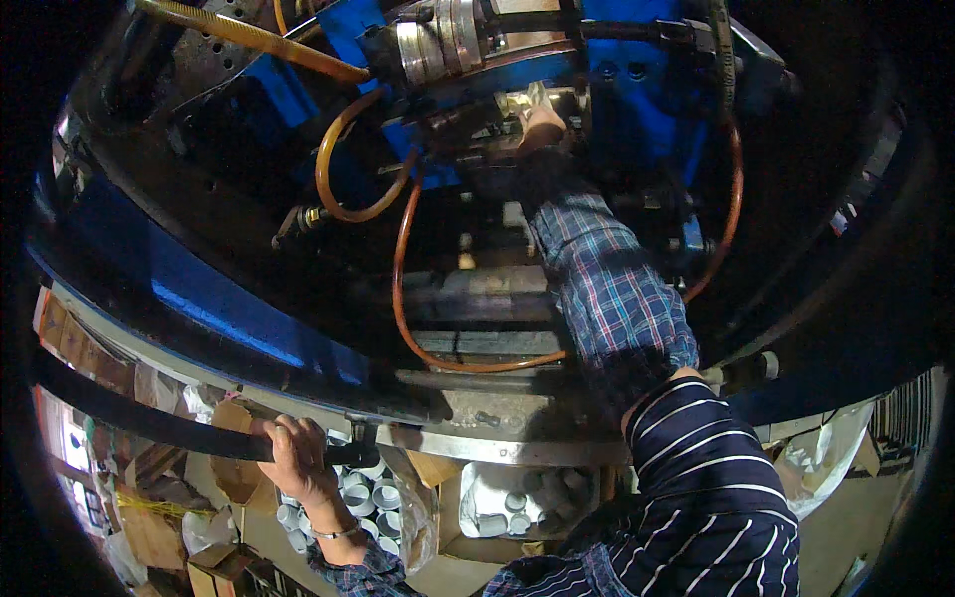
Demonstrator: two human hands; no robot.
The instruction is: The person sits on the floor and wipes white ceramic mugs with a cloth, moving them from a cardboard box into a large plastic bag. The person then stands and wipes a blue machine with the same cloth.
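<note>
My right hand reaches deep into a blue machine, at a bright metal part below a large silver cylinder. A pale, translucent piece shows at its fingertips; whether the fingers hold it cannot be told. A checked sleeve covers that forearm. My left hand is closed around the end of a black bar that runs along the outer edge of the machine at the lower left. A bracelet sits on the left wrist.
Orange hoses loop through the machine. Its metal sill crosses below my right arm. Beneath stand a bag of grey-white plastic fittings and a lined cardboard box with more. Other cartons lie at lower left.
</note>
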